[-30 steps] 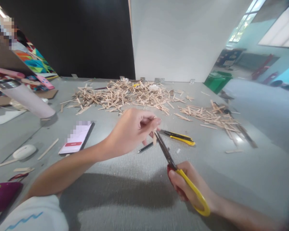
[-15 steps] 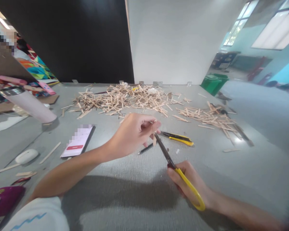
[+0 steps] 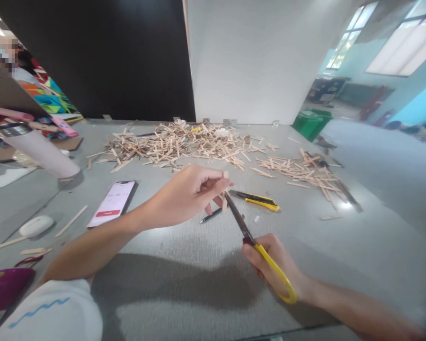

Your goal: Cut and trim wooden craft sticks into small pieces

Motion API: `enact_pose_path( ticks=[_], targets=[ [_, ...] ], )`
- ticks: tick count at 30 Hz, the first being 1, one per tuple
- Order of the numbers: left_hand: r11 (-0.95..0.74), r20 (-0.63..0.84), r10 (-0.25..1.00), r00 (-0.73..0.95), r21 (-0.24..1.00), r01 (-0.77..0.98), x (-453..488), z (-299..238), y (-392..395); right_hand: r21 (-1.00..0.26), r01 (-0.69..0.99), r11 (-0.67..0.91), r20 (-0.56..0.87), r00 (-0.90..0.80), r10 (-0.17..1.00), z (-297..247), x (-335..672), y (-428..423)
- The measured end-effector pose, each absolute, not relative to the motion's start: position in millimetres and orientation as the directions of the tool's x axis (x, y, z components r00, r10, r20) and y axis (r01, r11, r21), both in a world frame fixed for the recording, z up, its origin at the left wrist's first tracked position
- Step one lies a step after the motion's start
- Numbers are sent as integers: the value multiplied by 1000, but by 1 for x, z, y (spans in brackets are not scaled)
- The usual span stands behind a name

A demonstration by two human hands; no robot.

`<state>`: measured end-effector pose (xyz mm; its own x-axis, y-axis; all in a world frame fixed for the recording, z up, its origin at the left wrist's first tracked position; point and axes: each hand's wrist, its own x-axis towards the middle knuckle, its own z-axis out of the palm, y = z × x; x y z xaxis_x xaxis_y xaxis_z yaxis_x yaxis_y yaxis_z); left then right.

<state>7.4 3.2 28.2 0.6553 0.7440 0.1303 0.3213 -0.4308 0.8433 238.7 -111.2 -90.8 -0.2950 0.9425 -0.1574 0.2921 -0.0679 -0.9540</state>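
Observation:
Pinched in the fingers of my left hand [image 3: 195,194] is a thin wooden stick [image 3: 225,202], whose lower end points down. My right hand [image 3: 275,263] is closed round the yellow handle of a pair of scissors [image 3: 241,221]. The dark blades reach up and left to the stick, just below my left fingertips; I cannot tell whether they bite into it. Behind the blade tips lies a yellow and black utility knife [image 3: 261,201]. A black pen [image 3: 210,217] rests on the grey table [image 3: 177,284] beneath my left hand.
A large heap of wooden sticks [image 3: 184,144] spreads along the back, and a smaller pile [image 3: 301,170] lies to its right. On the left are a phone [image 3: 112,202], a white rounded case [image 3: 36,226], a tumbler [image 3: 39,150] and a purple object [image 3: 7,296]. Panels [image 3: 248,61] stand behind.
Both hands keep nearly the same pose, with the stick and scissors still held. The whole view has shifted slightly, so things appear a little further left.

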Motion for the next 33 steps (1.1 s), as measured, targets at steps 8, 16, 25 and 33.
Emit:
enact_pose_path(
  ticks=[8, 16, 25, 33],
  targets=[
    [-449, 177, 763, 621, 836, 314, 9, 22, 4, -957, 283, -62, -155, -318, 935, -89, 239, -111],
    [-505, 249, 734, 632, 822, 263, 11, 15, 10, -942, 320, -104, -206, -304, 930, -81, 239, -115],
    [-612, 267, 703, 660, 700, 368, 12, 15, 17, -940, 228, -254, -330, -417, 847, -79, 242, -110],
    [-644, 196, 685, 702, 614, 457, 5, 26, 16, -933, 199, -301, -361, -484, 797, -76, 242, -111]
  ],
)
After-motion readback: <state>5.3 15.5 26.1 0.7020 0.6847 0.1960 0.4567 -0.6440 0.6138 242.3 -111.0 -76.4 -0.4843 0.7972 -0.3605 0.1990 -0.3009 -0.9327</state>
